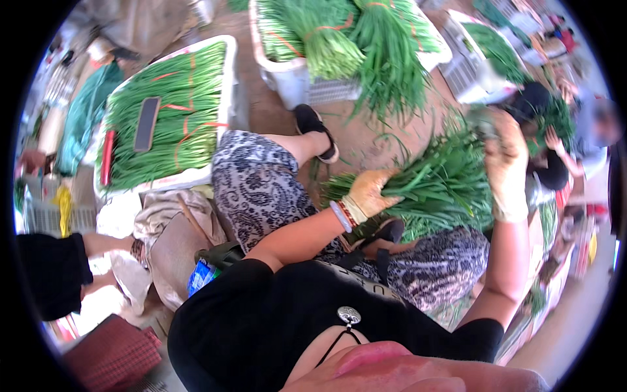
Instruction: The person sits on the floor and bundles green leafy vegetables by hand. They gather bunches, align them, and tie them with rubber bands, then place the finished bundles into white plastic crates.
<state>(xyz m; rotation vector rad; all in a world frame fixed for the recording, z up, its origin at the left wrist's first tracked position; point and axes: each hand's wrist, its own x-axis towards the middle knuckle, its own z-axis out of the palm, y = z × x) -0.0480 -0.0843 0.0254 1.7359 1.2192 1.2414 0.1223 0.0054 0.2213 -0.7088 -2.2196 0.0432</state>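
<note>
My left hand (371, 193), in a pale stained glove, grips a loose bunch of garlic chives (441, 171) above my lap. The leaves fan out to the right, towards my other hand. My right hand (507, 157), gloved too, is raised beside the leaf ends. Its fingers are blurred, with some grey-green blur at their tips, so I cannot tell whether they hold anything. More loose chives (421, 228) lie beneath the bunch, between my legs.
Tied chives fill a white crate (230, 73) at left, with a dark phone-like slab (147, 124) and a red rod (107, 158) on top. Another loaded crate (281, 81) stands ahead, bundles overhanging its edge. A third crate (460, 73) is farther right. People sit or stand both sides.
</note>
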